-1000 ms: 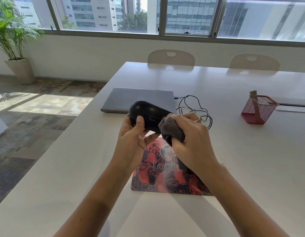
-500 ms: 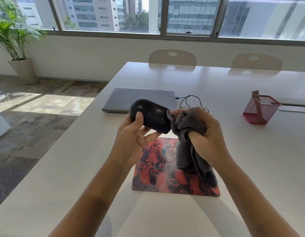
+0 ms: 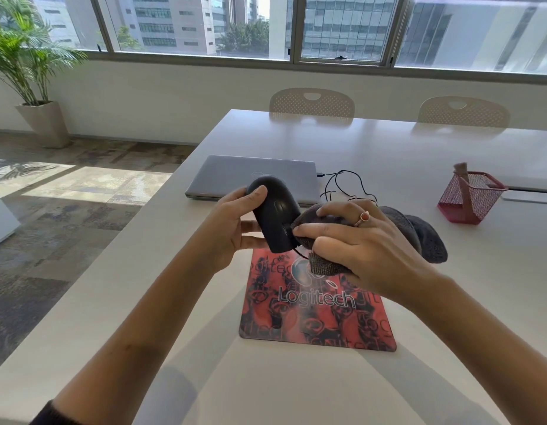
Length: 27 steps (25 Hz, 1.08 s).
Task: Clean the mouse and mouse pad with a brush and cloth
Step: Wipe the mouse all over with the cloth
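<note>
The left hand (image 3: 232,225) grips a black wired mouse (image 3: 273,214), lifted above the far edge of the red Logitech mouse pad (image 3: 315,314), which lies flat near the table's (image 3: 419,167) near edge. The right hand (image 3: 367,250) is clenched around a gray cloth (image 3: 419,234), pressing it against the mouse's front end. A closed laptop (image 3: 250,174) lies beyond, and a red mesh holder (image 3: 470,196) stands toward the right edge.
</note>
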Tool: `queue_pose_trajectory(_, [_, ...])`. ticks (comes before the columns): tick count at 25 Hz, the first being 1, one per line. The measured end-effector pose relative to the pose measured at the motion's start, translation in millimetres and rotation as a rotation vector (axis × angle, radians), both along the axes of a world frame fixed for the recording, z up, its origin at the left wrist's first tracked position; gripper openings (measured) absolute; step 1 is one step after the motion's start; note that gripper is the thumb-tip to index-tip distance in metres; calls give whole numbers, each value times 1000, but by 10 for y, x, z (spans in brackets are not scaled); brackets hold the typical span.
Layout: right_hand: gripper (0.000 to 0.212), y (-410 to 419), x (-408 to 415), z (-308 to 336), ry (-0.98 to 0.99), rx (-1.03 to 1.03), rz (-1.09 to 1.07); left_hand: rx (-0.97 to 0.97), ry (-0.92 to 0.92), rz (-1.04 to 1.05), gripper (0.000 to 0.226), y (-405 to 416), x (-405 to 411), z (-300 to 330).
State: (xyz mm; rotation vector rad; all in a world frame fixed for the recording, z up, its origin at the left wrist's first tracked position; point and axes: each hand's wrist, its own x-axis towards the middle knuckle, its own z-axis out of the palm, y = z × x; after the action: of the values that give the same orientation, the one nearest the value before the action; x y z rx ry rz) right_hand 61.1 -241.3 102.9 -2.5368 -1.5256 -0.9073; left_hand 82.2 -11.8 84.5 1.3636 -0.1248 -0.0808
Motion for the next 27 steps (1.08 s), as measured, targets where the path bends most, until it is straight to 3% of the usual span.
queue_pose_trajectory(9, [3, 14, -7, 7, -87, -43, 37, 60, 44, -50, 26, -3, 51, -8])
queue_pose_trajectory(13, [9, 5, -31, -15, -68, -64, 73, 70, 56, -57, 29, -3, 53, -67])
queue_pose_trajectory(17, [35, 2, -51, -46, -43, -84, 93, 71, 64, -56, 27, 12, 69, -111])
queue_pose_trajectory(22, [16, -32, -31, -47, -3, -13, 18, 55, 51, -50, 36, 40, 87, -87])
queue_pose_trajectory(27, [20, 78, -18, -20, 43, 15, -38, 86, 26, -32, 31, 22, 98, -67])
